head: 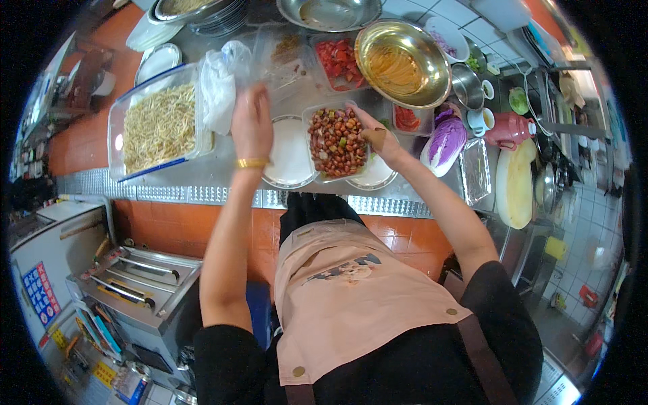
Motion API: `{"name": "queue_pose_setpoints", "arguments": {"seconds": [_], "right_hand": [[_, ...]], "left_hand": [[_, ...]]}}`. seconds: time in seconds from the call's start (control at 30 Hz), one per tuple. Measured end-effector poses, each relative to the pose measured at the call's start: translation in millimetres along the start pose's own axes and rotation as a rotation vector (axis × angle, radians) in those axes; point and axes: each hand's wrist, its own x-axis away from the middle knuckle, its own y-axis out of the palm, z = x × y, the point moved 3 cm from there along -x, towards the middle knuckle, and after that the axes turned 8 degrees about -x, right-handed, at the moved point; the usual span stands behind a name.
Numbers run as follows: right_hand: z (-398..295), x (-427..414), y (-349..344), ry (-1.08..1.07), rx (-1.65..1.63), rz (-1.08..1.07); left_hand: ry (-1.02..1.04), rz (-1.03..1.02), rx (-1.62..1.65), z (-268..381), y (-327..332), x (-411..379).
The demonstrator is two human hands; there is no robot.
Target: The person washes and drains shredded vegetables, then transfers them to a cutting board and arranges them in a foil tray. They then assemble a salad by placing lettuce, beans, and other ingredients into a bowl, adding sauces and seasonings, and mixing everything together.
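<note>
My right hand (379, 139) grips the right rim of a clear plastic container (307, 135) filled with reddish-brown peanuts (338, 144) and bits of chopped green vegetable. Beneath and to either side of that container are two white plates (286, 152), the right one (375, 174) partly covered. My left hand (253, 124) is blurred and hovers over the counter just left of the plates, a gold-coloured band at its wrist. Right beside it is a crumpled white plastic bag (220, 93). Whether its fingers hold or touch anything, I cannot tell.
At the left stands a large clear tub of bean sprouts (159, 129). Behind the peanuts are chopped red tomatoes (340, 63) and a gold-coloured metal bowl (397, 63). Halved purple cabbage (444, 142), a foil-covered tray (476, 172) and a pink thermos jug (509, 129) line the right.
</note>
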Motion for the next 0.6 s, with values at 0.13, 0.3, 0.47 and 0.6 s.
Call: {"name": "queue_pose_setpoints", "arguments": {"seconds": [0.13,0.3,0.47,0.6], "right_hand": [[-9,-11,29,0.348,0.267,-0.132],[1,-32,52,0.519,0.412,-0.216],[0,-46,70,0.667,0.470,-0.203],[3,-61,77,0.703,0.569,-0.193]], "left_hand": [[-0.764,-0.423,0.587,-2,20,144],[-0.898,-0.400,0.566,-1,46,188],[-0.872,-0.258,0.443,-8,59,192],[-0.924,-0.281,0.475,-1,46,179]]}}
